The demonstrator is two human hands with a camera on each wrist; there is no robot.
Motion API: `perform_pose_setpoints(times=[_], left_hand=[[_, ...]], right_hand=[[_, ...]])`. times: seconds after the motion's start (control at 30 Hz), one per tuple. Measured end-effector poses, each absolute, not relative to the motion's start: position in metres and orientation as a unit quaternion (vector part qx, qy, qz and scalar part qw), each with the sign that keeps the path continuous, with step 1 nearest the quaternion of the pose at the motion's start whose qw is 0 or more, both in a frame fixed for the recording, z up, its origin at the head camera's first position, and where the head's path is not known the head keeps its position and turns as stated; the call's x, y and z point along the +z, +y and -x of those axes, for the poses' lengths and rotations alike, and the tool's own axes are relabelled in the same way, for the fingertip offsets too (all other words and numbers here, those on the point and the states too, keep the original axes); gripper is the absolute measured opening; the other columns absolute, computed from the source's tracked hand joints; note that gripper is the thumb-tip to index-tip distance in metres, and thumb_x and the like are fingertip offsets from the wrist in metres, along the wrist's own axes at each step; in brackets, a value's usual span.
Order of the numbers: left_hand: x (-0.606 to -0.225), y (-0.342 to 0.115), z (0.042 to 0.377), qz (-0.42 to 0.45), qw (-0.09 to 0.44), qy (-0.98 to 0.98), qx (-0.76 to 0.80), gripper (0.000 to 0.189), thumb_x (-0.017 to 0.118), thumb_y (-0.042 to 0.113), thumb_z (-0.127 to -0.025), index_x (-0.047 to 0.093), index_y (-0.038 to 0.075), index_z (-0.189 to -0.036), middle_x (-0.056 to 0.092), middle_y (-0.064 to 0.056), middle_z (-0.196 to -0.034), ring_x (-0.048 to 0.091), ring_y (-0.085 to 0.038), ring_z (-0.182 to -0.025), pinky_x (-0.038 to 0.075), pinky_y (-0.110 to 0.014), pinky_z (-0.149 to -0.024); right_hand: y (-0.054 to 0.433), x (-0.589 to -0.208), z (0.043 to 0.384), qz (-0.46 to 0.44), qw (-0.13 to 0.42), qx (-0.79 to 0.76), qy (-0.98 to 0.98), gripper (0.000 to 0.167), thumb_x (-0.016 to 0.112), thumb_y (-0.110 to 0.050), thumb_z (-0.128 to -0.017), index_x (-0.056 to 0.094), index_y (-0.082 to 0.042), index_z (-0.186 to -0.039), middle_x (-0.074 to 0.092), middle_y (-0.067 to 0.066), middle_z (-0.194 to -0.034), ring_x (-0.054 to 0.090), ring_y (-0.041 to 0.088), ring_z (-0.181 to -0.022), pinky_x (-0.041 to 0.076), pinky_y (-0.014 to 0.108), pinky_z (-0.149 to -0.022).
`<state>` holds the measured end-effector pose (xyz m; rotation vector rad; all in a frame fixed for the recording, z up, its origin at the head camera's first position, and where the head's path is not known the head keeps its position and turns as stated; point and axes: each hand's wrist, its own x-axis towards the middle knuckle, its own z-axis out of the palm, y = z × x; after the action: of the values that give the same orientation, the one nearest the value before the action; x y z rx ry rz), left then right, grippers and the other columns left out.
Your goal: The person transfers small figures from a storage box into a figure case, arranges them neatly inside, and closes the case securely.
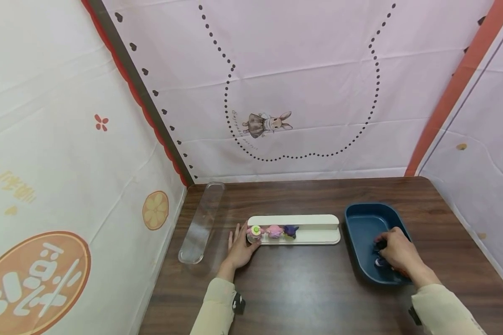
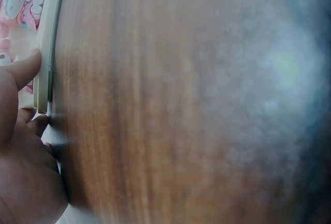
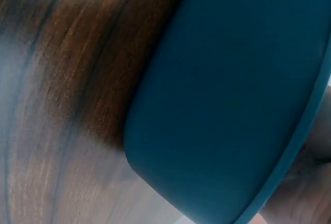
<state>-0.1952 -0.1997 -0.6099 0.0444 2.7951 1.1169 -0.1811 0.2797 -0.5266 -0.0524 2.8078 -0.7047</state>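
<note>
Step in hand, my read: loading figurines from blue bin (image 1: 362, 224) into white tray (image 1: 316, 238), currently at the pick. Tray sits mid-bench (image 1: 293, 288) with 3 figurines in a row from its left end: pink-and-green figurine (image 1: 255, 231), pink figurine (image 1: 274, 231), dark purple figurine (image 1: 290, 231). Right half of the tray is bare. Left hand (image 1: 240, 251) is on the tray's left end, thumb at the front rim, other fingers spread round the corner; not clenched, looks like bracing. Right hand (image 1: 400, 251) is down inside the bin, fingertips pinching a dark piece (image 1: 379, 245); can't tell if it's off the bin floor, and the right wrist view mostly gets bin wall. At least 2 more pieces lie under that hand: a dark-and-white piece (image 1: 381, 262) and something orange, partly hidden. Clear cover (image 1: 201, 223) lies left of the tray, apart from it. Next move should call for a lift clear of the bin rim, a carry left, and a set-down just right of the dark purple figurine, tray kept steady.
</note>
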Motion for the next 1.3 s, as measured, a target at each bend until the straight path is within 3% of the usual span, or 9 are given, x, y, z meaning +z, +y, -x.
perform_pose_setpoints(times=[0.23,0.37,0.67,0.83,1.07,1.3], left_hand=[[-0.610,-0.199,0.195,-0.014,0.069,0.928,0.365,0.089,0.062,0.049,-0.101,0.017,0.008,-0.167,0.022,-0.008,-0.174,0.005,-0.033,-0.163,-0.005,-0.057,-0.130],[-0.612,-0.200,0.195,-0.013,0.066,0.928,0.366,0.089,0.062,0.048,-0.101,0.017,0.009,-0.167,0.022,-0.009,-0.174,0.005,-0.034,-0.163,-0.005,-0.057,-0.130],[-0.611,-0.199,0.194,-0.013,0.067,0.928,0.365,0.089,0.062,0.048,-0.101,0.018,0.007,-0.166,0.022,-0.010,-0.173,0.005,-0.034,-0.163,-0.005,-0.058,-0.130],[-0.612,-0.200,0.194,-0.009,0.069,0.930,0.360,0.090,0.063,0.048,-0.101,0.018,0.008,-0.167,0.023,-0.010,-0.173,0.006,-0.034,-0.163,-0.004,-0.058,-0.130],[-0.613,-0.200,0.194,-0.009,0.064,0.929,0.365,0.089,0.064,0.047,-0.100,0.019,0.008,-0.166,0.024,-0.009,-0.173,0.006,-0.034,-0.163,-0.004,-0.058,-0.130],[-0.613,-0.198,0.192,-0.010,0.058,0.929,0.366,0.088,0.063,0.046,-0.101,0.019,0.006,-0.166,0.024,-0.011,-0.173,0.007,-0.036,-0.163,-0.004,-0.059,-0.129]], right_hand=[[0.282,-0.530,0.182,0.003,0.112,-0.251,0.961,0.032,0.071,0.000,-0.086,0.069,0.005,-0.118,0.042,0.031,-0.117,0.054,0.037,-0.085,0.044,0.031,-0.058],[0.283,-0.527,0.182,-0.002,0.113,-0.262,0.958,0.035,0.071,-0.001,-0.086,0.068,0.005,-0.120,0.041,0.031,-0.117,0.054,0.038,-0.085,0.049,0.033,-0.057],[0.283,-0.517,0.180,0.031,0.064,-0.259,0.963,0.034,0.076,-0.003,-0.084,0.066,0.000,-0.117,0.049,0.029,-0.114,0.055,0.042,-0.094,0.051,0.062,-0.079],[0.277,-0.507,0.181,0.060,0.033,-0.252,0.965,0.033,0.075,-0.004,-0.086,0.067,0.001,-0.119,0.054,0.030,-0.116,0.059,0.043,-0.097,0.050,0.068,-0.084],[0.270,-0.491,0.183,0.095,0.003,-0.253,0.963,0.037,0.074,-0.005,-0.088,0.069,0.001,-0.125,0.060,0.031,-0.117,0.064,0.039,-0.094,0.055,0.059,-0.075],[0.268,-0.480,0.182,0.110,0.009,-0.260,0.959,0.041,0.073,-0.005,-0.091,0.066,0.002,-0.130,0.065,0.024,-0.111,0.058,0.021,-0.080,0.046,0.032,-0.062]])
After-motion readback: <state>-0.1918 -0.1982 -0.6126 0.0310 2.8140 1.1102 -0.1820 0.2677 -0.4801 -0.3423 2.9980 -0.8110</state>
